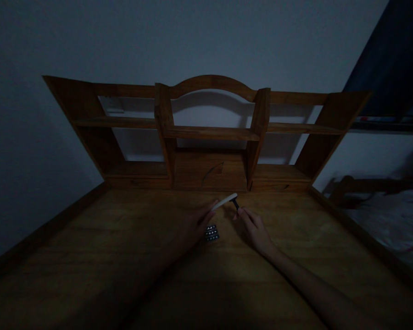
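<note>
My left hand (200, 219) is closed on one end of a thin, pale, flat-edged object (225, 201), whose kind I cannot make out in the dim light. The object tilts up to the right above the desk. My right hand (253, 224) pinches a small dark tool (235, 203) with a slim shaft. Its upper end touches, or is very close to, the right end of the pale object. On the desk between my hands lies a small dark block (211, 233) with rows of shiny bits; my left hand is right beside it.
The wooden desktop (285, 261) has raised side edges. At its back stands a wooden shelf unit (211, 133) with open compartments and low drawers against a pale wall (206, 36). On the right are a dark curtain or window (395, 64) and pale crumpled bedding (392, 224).
</note>
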`<move>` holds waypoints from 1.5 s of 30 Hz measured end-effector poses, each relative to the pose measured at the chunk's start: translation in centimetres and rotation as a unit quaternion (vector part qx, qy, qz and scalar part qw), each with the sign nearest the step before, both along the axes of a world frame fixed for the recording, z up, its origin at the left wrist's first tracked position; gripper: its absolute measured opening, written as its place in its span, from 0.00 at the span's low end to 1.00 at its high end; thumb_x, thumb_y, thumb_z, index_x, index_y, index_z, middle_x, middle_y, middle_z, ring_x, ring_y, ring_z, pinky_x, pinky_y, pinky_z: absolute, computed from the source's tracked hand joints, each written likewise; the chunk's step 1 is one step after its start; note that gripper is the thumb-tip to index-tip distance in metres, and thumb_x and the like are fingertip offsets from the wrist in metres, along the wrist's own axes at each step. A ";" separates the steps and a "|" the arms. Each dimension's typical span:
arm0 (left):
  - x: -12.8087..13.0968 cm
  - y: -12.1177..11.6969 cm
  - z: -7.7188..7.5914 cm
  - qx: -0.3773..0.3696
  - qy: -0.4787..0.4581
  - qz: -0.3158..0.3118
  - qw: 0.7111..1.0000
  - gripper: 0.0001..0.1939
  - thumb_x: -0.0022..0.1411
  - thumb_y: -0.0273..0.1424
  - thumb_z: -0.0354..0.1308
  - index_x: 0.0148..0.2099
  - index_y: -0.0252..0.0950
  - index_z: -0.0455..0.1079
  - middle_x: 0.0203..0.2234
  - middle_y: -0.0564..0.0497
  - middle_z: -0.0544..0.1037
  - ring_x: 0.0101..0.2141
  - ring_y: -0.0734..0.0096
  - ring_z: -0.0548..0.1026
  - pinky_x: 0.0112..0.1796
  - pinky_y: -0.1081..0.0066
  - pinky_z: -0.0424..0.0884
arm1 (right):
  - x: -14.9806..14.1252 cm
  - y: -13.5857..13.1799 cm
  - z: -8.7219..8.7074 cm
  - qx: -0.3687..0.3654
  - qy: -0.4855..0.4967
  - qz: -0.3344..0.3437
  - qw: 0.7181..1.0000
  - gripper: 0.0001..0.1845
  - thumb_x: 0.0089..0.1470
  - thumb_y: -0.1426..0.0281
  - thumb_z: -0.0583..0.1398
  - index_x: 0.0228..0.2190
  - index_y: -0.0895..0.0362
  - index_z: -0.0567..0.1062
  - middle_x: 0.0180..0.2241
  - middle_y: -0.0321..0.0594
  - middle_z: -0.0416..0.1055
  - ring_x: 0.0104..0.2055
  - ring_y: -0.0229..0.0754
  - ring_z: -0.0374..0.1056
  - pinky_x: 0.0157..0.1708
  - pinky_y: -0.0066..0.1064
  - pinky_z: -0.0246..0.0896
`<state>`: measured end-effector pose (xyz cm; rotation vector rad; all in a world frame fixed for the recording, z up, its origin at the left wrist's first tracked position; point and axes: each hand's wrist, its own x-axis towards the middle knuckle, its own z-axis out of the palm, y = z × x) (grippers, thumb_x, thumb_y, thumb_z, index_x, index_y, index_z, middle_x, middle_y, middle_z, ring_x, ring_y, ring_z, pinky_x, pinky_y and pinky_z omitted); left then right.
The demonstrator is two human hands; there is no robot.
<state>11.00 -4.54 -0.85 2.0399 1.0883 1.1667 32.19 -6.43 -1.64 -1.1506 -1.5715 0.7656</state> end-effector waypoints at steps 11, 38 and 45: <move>0.1 -0.3 0.4 -0.031 -0.020 0.013 0.999 0.21 0.64 0.40 0.48 0.57 0.46 0.63 0.52 0.55 0.70 0.52 0.62 0.69 0.54 0.61 0.63 | -0.1 -0.1 0.3 0.009 0.025 -0.034 0.999 0.19 0.59 0.57 0.51 0.27 0.57 0.72 0.28 0.38 0.70 0.32 0.41 0.65 0.34 0.29 0.55; 0.0 0.1 0.3 -0.109 -0.075 -0.026 0.991 0.21 0.62 0.43 0.49 0.53 0.39 0.69 0.47 0.52 0.75 0.47 0.58 0.72 0.49 0.58 0.67 | 0.1 0.6 0.2 0.012 0.080 -0.083 0.993 0.17 0.51 0.54 0.59 0.32 0.56 0.70 0.28 0.38 0.69 0.30 0.42 0.64 0.29 0.28 0.55; -0.3 0.7 -0.4 -0.103 -0.058 0.024 0.993 0.22 0.61 0.44 0.50 0.52 0.39 0.70 0.46 0.52 0.76 0.46 0.58 0.73 0.48 0.59 0.67 | 0.3 0.5 0.2 -0.003 0.079 -0.071 0.994 0.17 0.52 0.55 0.59 0.33 0.57 0.70 0.26 0.37 0.68 0.27 0.39 0.61 0.26 0.27 0.53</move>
